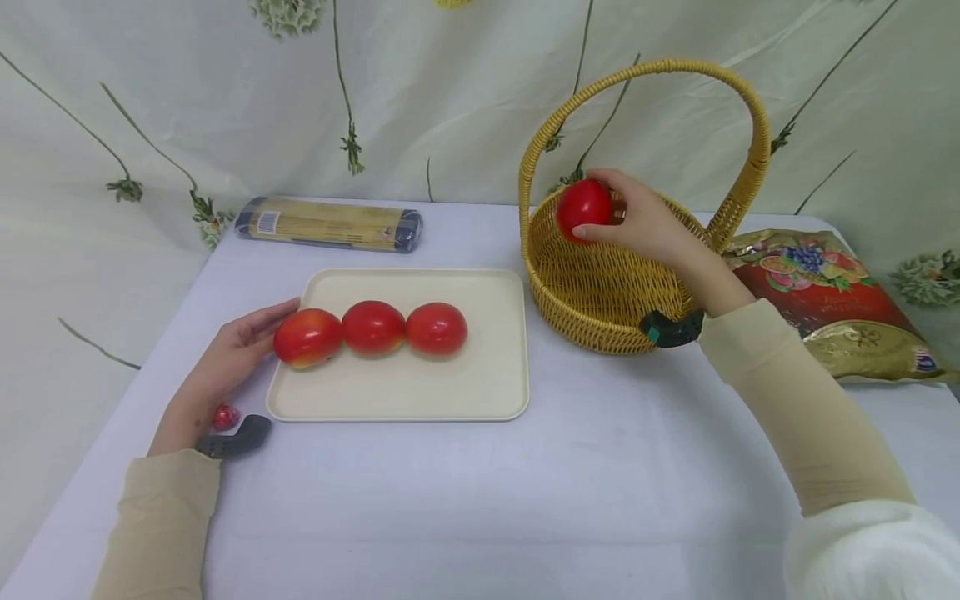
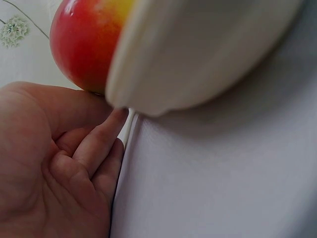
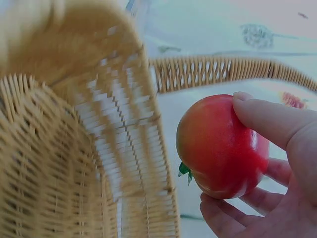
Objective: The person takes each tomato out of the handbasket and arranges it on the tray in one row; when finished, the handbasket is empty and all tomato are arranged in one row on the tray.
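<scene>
A tomato (image 3: 223,146) with a small green leaf at one end is pinched between the thumb and fingers of my right hand (image 1: 648,221). In the head view it overlaps the opening of the yellow wicker basket (image 1: 607,275); the right wrist view has it close to the rim. At the left, my left hand (image 1: 232,346) touches the edge of a cream tray (image 1: 405,392), its fingers loosely bent. Right by that hand lies a red-and-yellow mango (image 1: 307,337). Two more red fruits, a middle one (image 1: 372,327) and a right one (image 1: 437,329), continue the row on the tray.
A long flat package (image 1: 330,223) with a barcode lies behind the tray. Right of the basket rests a red and gold candy bag (image 1: 843,296). A small red wrapped candy (image 1: 225,417) sits beside my left wrist. The basket's tall handle (image 1: 660,68) arches over its opening.
</scene>
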`<state>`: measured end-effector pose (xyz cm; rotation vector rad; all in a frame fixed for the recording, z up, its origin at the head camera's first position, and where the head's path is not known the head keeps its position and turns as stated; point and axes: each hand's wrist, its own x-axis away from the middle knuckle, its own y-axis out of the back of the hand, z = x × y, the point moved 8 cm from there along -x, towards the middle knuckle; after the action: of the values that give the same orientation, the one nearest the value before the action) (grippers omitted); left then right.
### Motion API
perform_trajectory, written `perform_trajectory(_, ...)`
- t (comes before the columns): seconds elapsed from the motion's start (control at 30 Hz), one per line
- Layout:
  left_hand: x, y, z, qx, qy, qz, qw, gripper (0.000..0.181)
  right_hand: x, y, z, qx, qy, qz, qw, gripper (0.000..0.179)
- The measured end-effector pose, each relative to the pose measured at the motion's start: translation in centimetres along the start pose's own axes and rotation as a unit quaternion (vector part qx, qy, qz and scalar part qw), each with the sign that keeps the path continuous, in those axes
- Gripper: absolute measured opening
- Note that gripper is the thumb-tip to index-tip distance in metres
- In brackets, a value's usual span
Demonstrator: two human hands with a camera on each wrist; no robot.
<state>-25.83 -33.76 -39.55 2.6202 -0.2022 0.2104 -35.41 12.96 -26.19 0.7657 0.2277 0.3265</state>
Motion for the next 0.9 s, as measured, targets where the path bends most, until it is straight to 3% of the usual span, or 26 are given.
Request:
perform_trajectory(0.2,0.0,0.0,0.1,0.0,0.002,0.001,1.0,0.06,1.4,-1.5,1.5,-0.029,0.017,0.001,0.9994,0.074)
perform_trajectory(0.47,0.0,0.1,0.1,-0.004,0.004,0.0,1.0,0.058,4.1,-4.9,4.5,-0.044,0.073,0.014,0.9963,0.074)
perform_trajectory(0.7,-0.1,0.1,0.2,-0.005,-0.002,-0.001,1.0,0.058,5.7,-8.1,5.1,-0.059,0.093,0.044,0.9929,0.075)
perform_trajectory(0.9,0.0,0.1,0.1,-0.005,-0.001,-0.001,1.0,0.059,6.4,-9.6,5.3,-0.017,0.12,0.024,0.9923,0.076)
